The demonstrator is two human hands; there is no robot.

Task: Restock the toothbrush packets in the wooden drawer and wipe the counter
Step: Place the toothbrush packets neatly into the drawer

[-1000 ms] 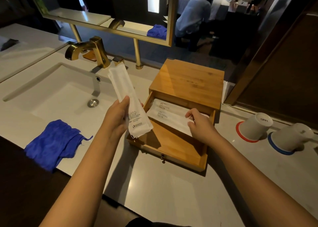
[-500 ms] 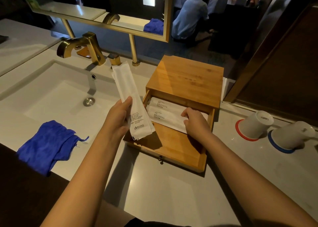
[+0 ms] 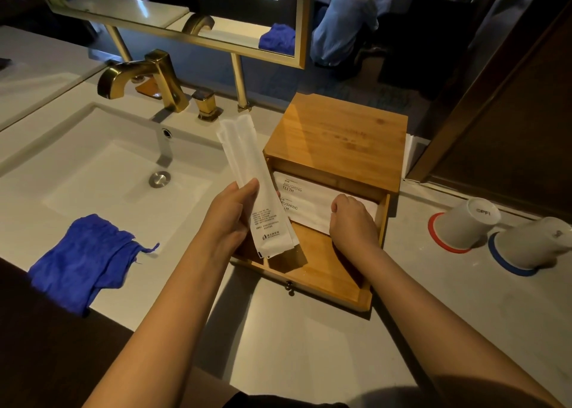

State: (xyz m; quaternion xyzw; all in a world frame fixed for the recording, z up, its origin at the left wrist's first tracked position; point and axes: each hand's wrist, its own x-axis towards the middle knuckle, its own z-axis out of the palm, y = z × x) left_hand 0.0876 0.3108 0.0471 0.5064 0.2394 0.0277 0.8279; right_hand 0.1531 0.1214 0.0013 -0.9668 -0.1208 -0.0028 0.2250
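A wooden drawer box (image 3: pixel 340 138) stands on the pale counter (image 3: pixel 309 345), its drawer (image 3: pixel 325 271) pulled open toward me. Two white toothbrush packets (image 3: pixel 306 200) printed "BRUSHING TEETH" lie across the back of the drawer. My right hand (image 3: pixel 353 225) rests on their right end, fingers curled down onto them. My left hand (image 3: pixel 230 218) holds a stack of white toothbrush packets (image 3: pixel 252 184) upright, just left of the drawer's front corner. A crumpled blue cloth (image 3: pixel 83 259) lies at the counter's front edge, left of my left arm.
A white sink (image 3: pixel 102 184) with a gold faucet (image 3: pixel 145 79) fills the left. Two upturned white cups (image 3: pixel 464 225) on red and blue coasters stand right of the box. A gold-framed mirror (image 3: pixel 297 20) hangs behind; a person crouches in the room beyond.
My right hand has pushed the packets a little further back into the drawer. My left hand's stack has shifted slightly right, closer to the drawer.
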